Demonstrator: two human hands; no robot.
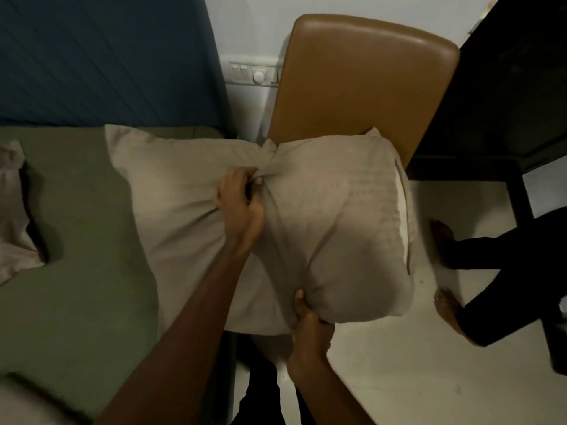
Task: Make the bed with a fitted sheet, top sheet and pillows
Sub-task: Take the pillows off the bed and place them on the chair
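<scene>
Head view: a person grips a beige-cased pillow with both hands at the right edge of a bed, close to its head-end corner.
Pillow: it straddles the bed's right edge. The flat, slack part of the case lies on the bed, while the plump, filled part juts past the edge in front of a chair. White filling shows at the case's open end on the far right. Whether that end rests on the chair seat cannot be told.
Left hand: reaching in over the bed, fingers curled tight round a bunch of case fabric at the pillow's middle, with creases fanning out from the fist.
Right hand: just off the bed's right edge, fingers and thumb clamped on the pillow's near lower edge.
Fitted sheet: green, spread smooth across the mattress.
Second pillow: beige, at the bed's left side, well apart from the hands.
Near left corner: a pale cloth, too blurred to identify.
Headboard: dark blue, ribbed.
Chair: tan, padded back, just beside the bed.
Wall: a switch panel sits between headboard and chair.
Desk: dark, right of the chair.
Floor: white; another person's bare feet stand beside the desk.
</scene>
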